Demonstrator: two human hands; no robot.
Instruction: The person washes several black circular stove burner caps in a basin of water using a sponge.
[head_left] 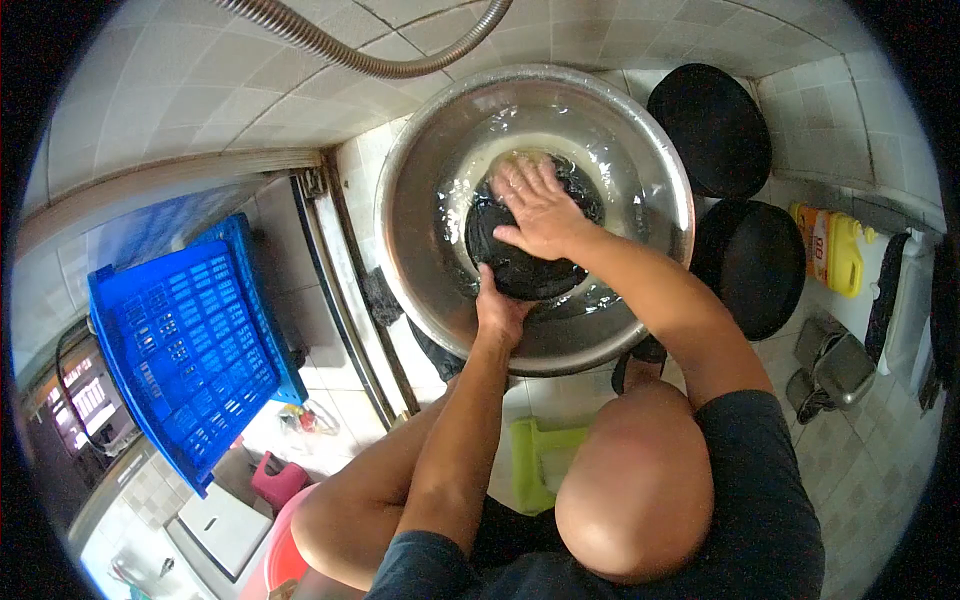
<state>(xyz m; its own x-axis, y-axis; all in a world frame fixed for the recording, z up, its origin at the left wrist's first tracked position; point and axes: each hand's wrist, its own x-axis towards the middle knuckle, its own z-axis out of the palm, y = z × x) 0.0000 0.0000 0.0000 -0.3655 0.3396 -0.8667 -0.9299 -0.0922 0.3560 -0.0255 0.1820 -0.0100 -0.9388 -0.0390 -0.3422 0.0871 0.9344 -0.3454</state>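
A wide steel basin (415,300) holds shiny water. Partly in that water lies a dark, round, pan-like disc (535,272); its exact kind I cannot make out. My left hand (500,312) grips its near left edge, with the thumb on top and the other fingers hidden under it. Across the upper face, my right hand (545,218) rests flat with its fingers stretched forward. The fingertips look wet at the waterline.
Right of the basin sit two black round discs (710,130), (750,268), a yellow jug (846,255) and grey metal containers (840,368). A blue slatted crate (190,350) stands at left. A flexible metal hose (400,68) hangs above. Something light green (535,465) lies between my legs.
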